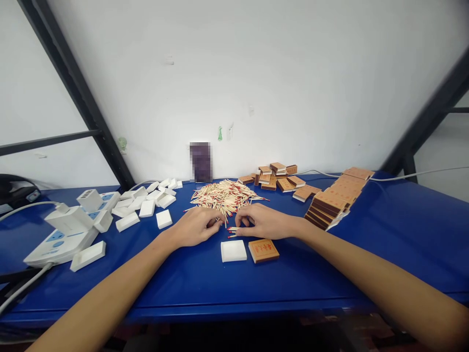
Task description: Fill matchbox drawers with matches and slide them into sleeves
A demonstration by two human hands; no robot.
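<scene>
A heap of loose red-headed matches (229, 193) lies on the blue table in front of me. At the heap's near edge, my left hand (198, 226) is closed, thumb and fingers pinched, with matchsticks showing at the fingertips. Just right of it, my right hand (261, 221) is curled with a few matches (232, 230) at its fingertips, their red heads pointing left. Below the hands sits a white matchbox tray (233, 251), its inside not visible. Beside the tray lies a brown printed matchbox (264, 250).
White matchbox trays (147, 208) are scattered at left, near a power strip (60, 244) with plugged-in chargers. Several brown matchboxes (277, 178) are piled back right, beside a leaning row of matchbox sleeves (339, 195). A blurred dark rectangle (201, 162) stands against the wall.
</scene>
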